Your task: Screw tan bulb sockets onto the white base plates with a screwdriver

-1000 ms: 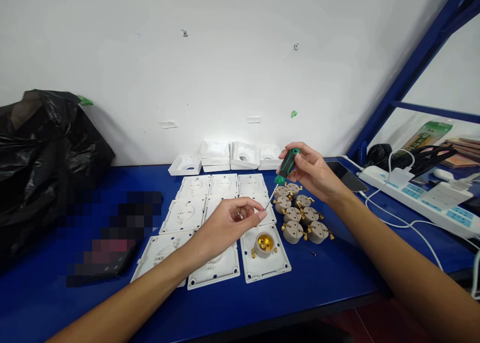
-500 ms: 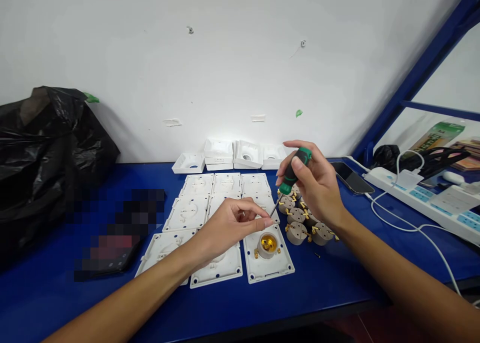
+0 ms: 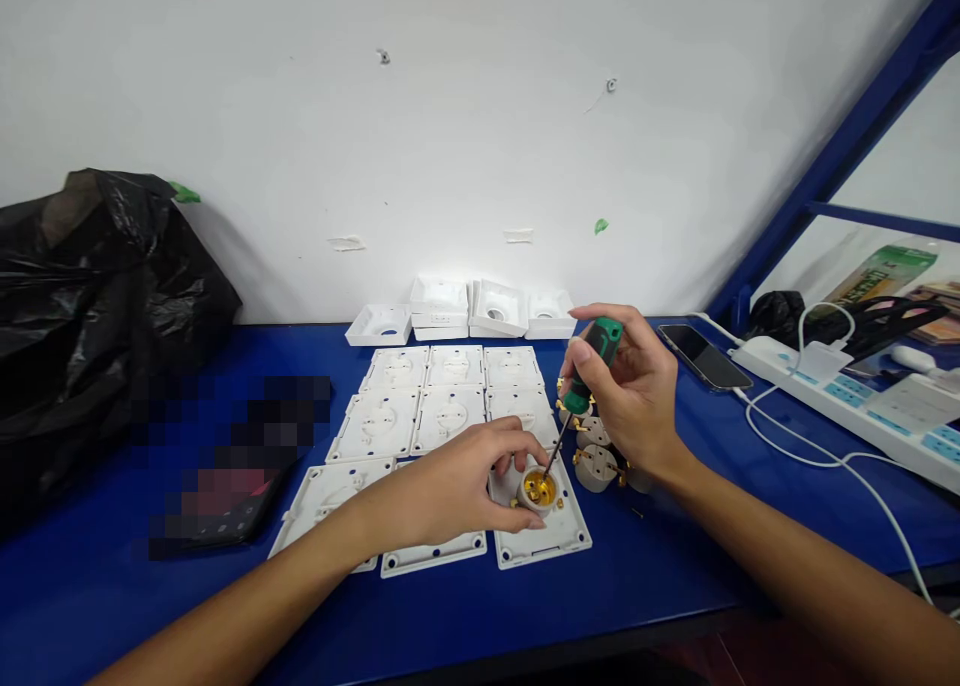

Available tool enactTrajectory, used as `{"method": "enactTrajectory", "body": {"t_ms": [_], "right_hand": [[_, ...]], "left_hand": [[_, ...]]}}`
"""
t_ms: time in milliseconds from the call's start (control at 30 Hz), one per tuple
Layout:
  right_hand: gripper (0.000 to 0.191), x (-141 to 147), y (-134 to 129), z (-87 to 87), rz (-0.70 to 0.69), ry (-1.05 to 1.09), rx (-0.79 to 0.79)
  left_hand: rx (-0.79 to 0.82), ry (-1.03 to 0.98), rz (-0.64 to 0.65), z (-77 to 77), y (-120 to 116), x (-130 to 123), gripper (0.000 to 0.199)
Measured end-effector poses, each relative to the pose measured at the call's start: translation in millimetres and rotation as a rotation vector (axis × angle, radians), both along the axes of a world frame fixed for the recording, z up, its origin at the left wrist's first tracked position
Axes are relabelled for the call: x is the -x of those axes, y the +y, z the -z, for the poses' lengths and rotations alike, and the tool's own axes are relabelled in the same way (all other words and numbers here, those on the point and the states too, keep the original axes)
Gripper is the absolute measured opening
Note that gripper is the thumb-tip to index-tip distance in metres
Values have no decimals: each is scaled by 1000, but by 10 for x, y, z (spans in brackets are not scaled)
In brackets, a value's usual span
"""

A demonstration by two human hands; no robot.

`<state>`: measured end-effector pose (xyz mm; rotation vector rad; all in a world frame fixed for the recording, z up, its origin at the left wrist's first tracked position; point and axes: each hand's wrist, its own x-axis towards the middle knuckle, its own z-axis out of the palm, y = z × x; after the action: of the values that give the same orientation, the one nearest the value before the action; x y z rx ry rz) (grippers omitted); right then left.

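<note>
My right hand [image 3: 626, 391] is closed around a green and black screwdriver [image 3: 596, 361], held tilted, with its shaft tip down inside a round socket [image 3: 538, 490] with a gold-coloured interior. The socket sits on a white square plate [image 3: 544, 546] at the front right of several such plates. My left hand [image 3: 480, 476] holds the socket from its left side, thumb in front and fingers behind. Several loose round sockets with brass tabs [image 3: 596, 466] lie just right of the plates, partly hidden by my right hand.
White square covers [image 3: 499, 308] are stacked along the wall. A phone [image 3: 705, 356], white cables and a power strip [image 3: 847, 391] lie at the right. A black bag [image 3: 112, 296] stands left, near a dark, pixelated object [image 3: 240, 486]. A tiny screw [image 3: 637, 513] lies right of the plate.
The screwdriver tip has moved down into the socket. My left hand has left the tip, lowered and taken hold of the socket.
</note>
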<state>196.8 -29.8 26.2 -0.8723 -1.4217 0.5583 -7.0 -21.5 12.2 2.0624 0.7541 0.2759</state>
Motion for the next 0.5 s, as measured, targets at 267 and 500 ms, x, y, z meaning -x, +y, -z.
{"method": "enactTrajectory", "body": {"t_ms": [267,500], "right_hand": [[21,43,-50,77,40,-42,-79],[22,49,-50,132,47,-104,-114]], "left_hand": [[7,-36,2,3,-4,-8,34],[0,-3,2,-10,-9,-15,32]]}}
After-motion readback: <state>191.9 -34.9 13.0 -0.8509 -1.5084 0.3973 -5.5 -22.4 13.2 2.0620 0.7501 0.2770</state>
